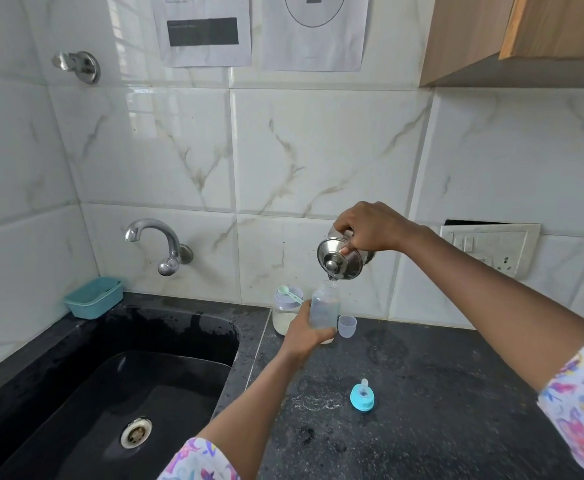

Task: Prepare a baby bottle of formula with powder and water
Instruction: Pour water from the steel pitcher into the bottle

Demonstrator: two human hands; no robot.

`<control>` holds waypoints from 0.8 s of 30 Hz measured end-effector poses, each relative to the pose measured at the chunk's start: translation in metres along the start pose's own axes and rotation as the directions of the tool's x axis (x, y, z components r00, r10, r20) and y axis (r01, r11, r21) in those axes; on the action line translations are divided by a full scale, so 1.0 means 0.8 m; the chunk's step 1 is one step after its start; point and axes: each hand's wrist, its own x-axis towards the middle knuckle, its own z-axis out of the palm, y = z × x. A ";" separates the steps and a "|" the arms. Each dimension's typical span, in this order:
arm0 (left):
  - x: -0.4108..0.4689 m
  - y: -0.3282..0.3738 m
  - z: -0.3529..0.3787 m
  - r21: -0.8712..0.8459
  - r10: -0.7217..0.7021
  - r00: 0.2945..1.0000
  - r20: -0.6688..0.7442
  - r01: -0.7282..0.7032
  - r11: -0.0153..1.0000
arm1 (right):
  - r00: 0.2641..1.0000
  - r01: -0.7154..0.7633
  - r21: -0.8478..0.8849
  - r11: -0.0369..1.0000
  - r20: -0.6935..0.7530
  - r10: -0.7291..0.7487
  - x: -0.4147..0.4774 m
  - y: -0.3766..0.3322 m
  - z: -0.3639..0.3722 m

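Step in hand: filling with water. The left hand (304,332) grips the bottle (324,308) round its lower half, fingers curled about it, and holds it upright; whether its base rests on the counter (457,393) cannot be told. The right hand (370,226), above the left and slightly to its right, holds a steel jug (341,259) with the thumb pressed on the lid. The jug is tipped so that its spout sits just over the bottle's open mouth. A thin run of water appears to pass between them. The level inside the bottle cannot be read, nor whether powder is already in it. Just beyond the left hand's knuckles stands the powder jar (285,313), lid on, with a green scoop (289,293) lying across the lid. A small clear cap (347,325) stands just right of the bottle. The teat (362,396), in its blue ring, lies apart on the counter, nearer the person than the left hand. Judgement: the next move calls for righting the jug at the wanted level and setting it down, which frees the right hand for the jar and scoop or for the teat.
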 end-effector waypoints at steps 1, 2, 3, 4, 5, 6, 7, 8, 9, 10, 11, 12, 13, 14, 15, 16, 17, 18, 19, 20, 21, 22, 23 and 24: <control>0.002 0.000 0.000 0.010 -0.001 1.000 -0.004 0.001 1.000 | 1.000 0.004 -0.005 1.000 -0.003 -0.004 0.001 0.000 -0.001; 0.004 0.000 0.000 0.015 -0.002 1.000 -0.008 0.002 1.000 | 1.000 0.007 -0.013 1.000 -0.003 -0.007 0.003 -0.001 -0.003; 0.005 0.000 0.000 0.018 -0.002 1.000 -0.011 0.002 1.000 | 1.000 0.010 -0.022 1.000 -0.001 -0.010 0.004 -0.001 -0.004; 0.006 0.001 -0.001 0.022 0.000 1.000 -0.013 0.000 1.000 | 1.000 0.013 -0.034 0.999 0.004 -0.013 0.005 -0.002 -0.005; 0.007 0.002 -0.001 0.028 0.002 1.000 -0.014 -0.001 1.000 | 1.000 0.018 -0.050 0.999 0.009 -0.018 0.006 -0.003 -0.005; 0.008 0.003 -0.001 0.032 0.004 1.000 -0.012 -0.004 0.999 | 1.000 0.021 -0.067 0.998 0.014 -0.021 0.007 -0.004 -0.006; 0.009 0.004 -0.001 0.032 0.007 1.000 -0.013 -0.007 0.999 | 1.000 0.026 -0.084 0.996 0.015 -0.024 0.007 -0.005 -0.006; 0.011 0.004 -0.001 0.029 0.008 1.000 -0.016 -0.008 1.000 | 0.999 0.031 -0.097 0.995 0.012 -0.030 0.008 -0.005 -0.007; 0.012 0.003 -0.002 0.029 0.009 1.000 -0.020 -0.008 1.000 | 0.999 0.037 -0.105 0.994 0.007 -0.036 0.009 -0.006 -0.007; 0.013 0.003 -0.002 0.031 0.008 1.000 -0.025 -0.007 0.999 | 0.999 0.041 -0.109 0.993 0.002 -0.041 0.009 -0.006 -0.008; 0.014 0.002 -0.002 0.034 0.005 1.000 -0.030 -0.004 0.999 | 0.999 0.044 -0.114 0.993 -0.001 -0.044 0.009 -0.007 -0.009; 0.014 0.002 -0.002 0.033 0.004 0.999 -0.034 -0.003 0.999 | 0.999 0.049 -0.122 0.991 -0.003 -0.049 0.010 -0.008 -0.009; 0.015 0.001 -0.001 0.036 0.004 0.999 -0.036 -0.002 0.999 | 0.998 0.054 -0.132 0.990 -0.006 -0.055 0.010 -0.009 -0.009; 0.016 0.000 -0.001 0.038 0.006 0.999 -0.038 -0.005 0.999 | 0.998 0.059 -0.143 0.988 -0.008 -0.061 0.011 -0.009 -0.009; 0.016 0.000 0.000 0.041 0.008 0.999 -0.040 -0.006 0.999 | 0.998 0.064 -0.153 0.986 -0.011 -0.066 0.012 -0.010 -0.010; 0.016 0.000 0.000 0.043 0.010 0.999 -0.043 -0.008 0.999 | 0.998 0.066 -0.159 0.985 -0.011 -0.069 0.012 -0.011 -0.010; 0.016 -0.001 0.001 0.045 0.013 0.999 -0.047 -0.010 0.999 | 0.997 0.069 -0.162 0.984 -0.010 -0.071 0.013 -0.011 -0.011; 0.017 -0.002 0.001 0.047 0.014 0.999 -0.052 -0.012 0.999 | 0.997 0.070 -0.163 0.984 -0.009 -0.072 0.012 -0.012 -0.013; 0.018 -0.003 0.001 0.048 0.014 0.998 -0.056 -0.011 0.999 | 0.997 0.072 -0.163 0.984 -0.009 -0.074 0.012 -0.013 -0.014; 0.018 -0.003 0.001 0.046 0.012 0.998 -0.058 -0.009 0.999 | 0.997 0.074 -0.163 0.984 -0.009 -0.076 0.012 -0.014 -0.016; 0.018 -0.003 0.001 0.041 0.012 0.998 -0.057 -0.009 0.999 | 0.997 0.078 -0.168 0.983 -0.011 -0.081 0.012 -0.015 -0.017; 0.019 -0.003 0.001 0.034 0.011 0.998 -0.057 -0.009 0.999 | 0.996 0.082 -0.175 0.981 -0.011 -0.086 0.012 -0.016 -0.018; 0.019 -0.002 0.001 0.025 0.012 0.998 -0.057 -0.011 1.000 | 0.996 0.087 -0.183 0.979 -0.009 -0.090 0.011 -0.017 -0.020; 0.020 -0.003 0.001 0.017 0.010 0.998 -0.062 -0.009 1.000 | 0.996 0.091 -0.191 0.977 -0.006 -0.093 0.011 -0.018 -0.021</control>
